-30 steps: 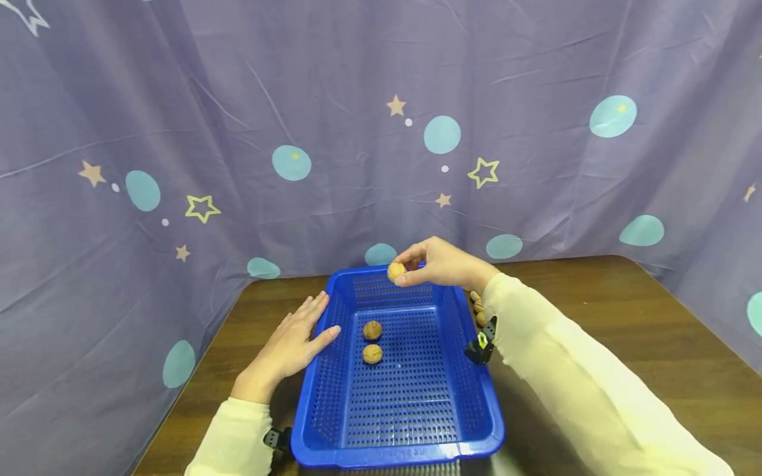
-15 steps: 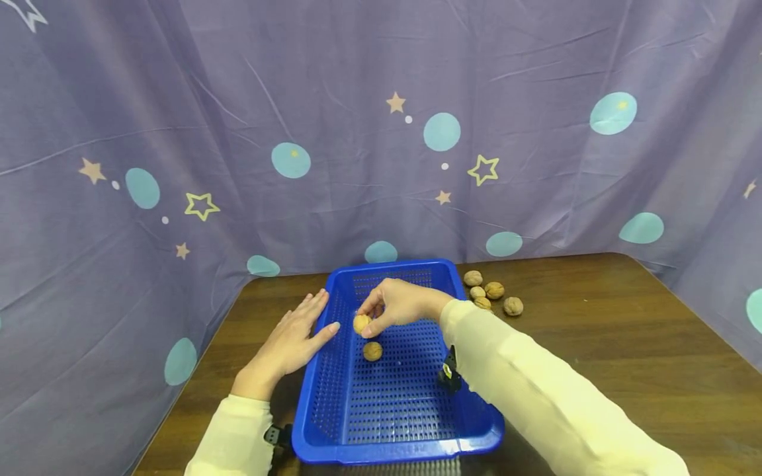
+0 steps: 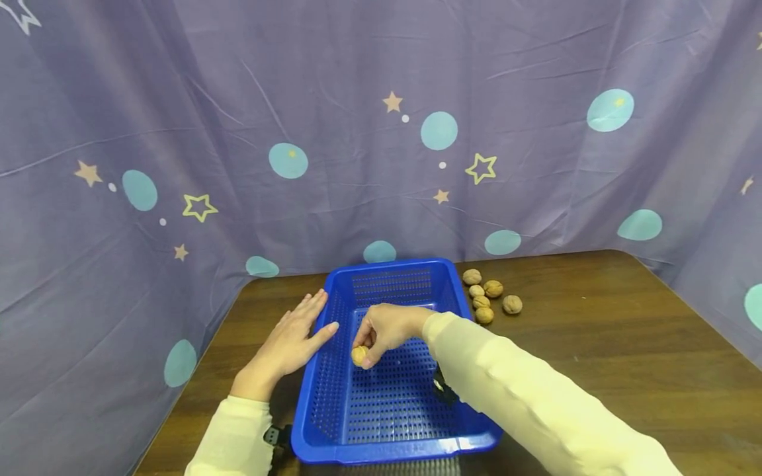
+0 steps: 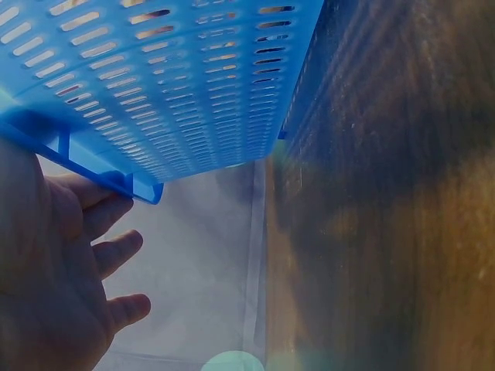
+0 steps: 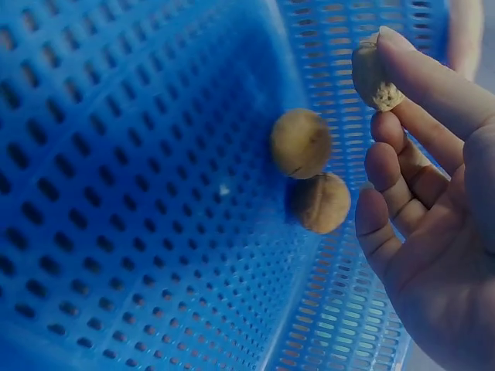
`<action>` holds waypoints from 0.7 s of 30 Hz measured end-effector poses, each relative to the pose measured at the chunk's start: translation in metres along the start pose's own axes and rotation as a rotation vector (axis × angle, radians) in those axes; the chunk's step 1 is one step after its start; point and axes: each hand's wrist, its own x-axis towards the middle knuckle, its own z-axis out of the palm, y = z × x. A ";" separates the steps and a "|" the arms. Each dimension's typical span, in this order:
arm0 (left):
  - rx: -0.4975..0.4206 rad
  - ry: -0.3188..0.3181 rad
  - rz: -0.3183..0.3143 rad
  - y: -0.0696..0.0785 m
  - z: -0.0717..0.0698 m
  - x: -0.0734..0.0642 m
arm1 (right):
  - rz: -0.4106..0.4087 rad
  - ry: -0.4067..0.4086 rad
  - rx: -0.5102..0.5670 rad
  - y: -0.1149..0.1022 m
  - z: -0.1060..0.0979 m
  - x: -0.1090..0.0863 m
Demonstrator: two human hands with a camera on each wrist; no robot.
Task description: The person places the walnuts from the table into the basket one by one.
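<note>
right hand (image 3: 389,327): grip narrow, held walnut (image 5: 366,76) pinched between thumb and finger. location: inside blue basket (image 3: 405,413), lower middle of head frame. in right wrist view, upper right, its long axis runs steeply from upper left to lower right, rough end pointing down. two more walnuts (image 5: 302,144) near mid-frame. left hand (image 3: 286,344): grip wide, against basket's left rim.

One basket (image 3: 393,452), two hands (image 3: 292,340) (image 3: 389,328), nine walnuts (image 3: 512,304) (six on table (image 3: 607,324), two in basket, one held).
</note>
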 end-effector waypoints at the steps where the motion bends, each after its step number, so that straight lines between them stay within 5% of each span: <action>1: -0.002 0.000 -0.001 0.000 0.000 0.000 | 0.004 -0.007 -0.014 0.000 0.002 0.001; 21: -0.010 -0.006 0.002 0.001 -0.002 -0.001 | 0.022 -0.090 -0.221 0.009 0.024 0.009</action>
